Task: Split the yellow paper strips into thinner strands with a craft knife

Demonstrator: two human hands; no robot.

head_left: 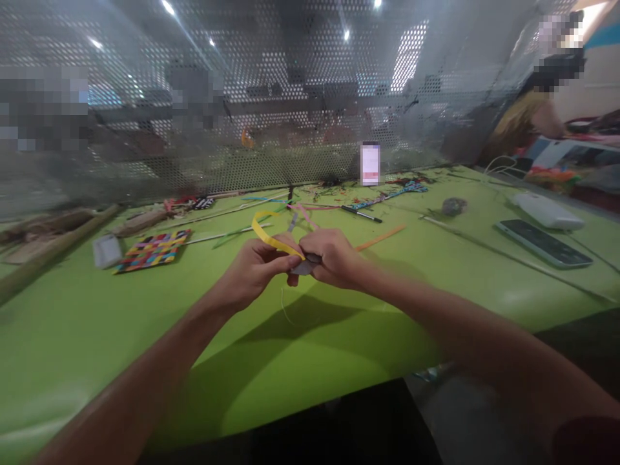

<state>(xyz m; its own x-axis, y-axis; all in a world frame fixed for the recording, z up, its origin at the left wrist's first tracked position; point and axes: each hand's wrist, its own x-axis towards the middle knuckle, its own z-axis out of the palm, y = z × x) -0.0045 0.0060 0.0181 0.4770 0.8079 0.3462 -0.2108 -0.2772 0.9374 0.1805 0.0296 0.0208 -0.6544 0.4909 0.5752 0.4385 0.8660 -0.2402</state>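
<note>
Above the green table my left hand [264, 265] pinches a yellow strip [264, 230] that loops up and curves over its fingers. My right hand [332, 257] is closed beside it, knuckles up, on a small grey folded piece [304, 267] between the two hands. The yellow strip's lower end meets this grey piece near my left thumb. Grey, pink and orange strips spread out behind and beside the hands; the orange strip [382, 237] lies to the right. My right fingertips are mostly hidden.
A woven colourful mat [154, 250] and a small white box [107, 250] lie left. A black pen [361, 214] lies behind my hands. At right are a phone [542, 242], a white case [549, 210] and a long thin stick [513, 258]. A lit phone [370, 165] leans against the perforated panel [300, 97].
</note>
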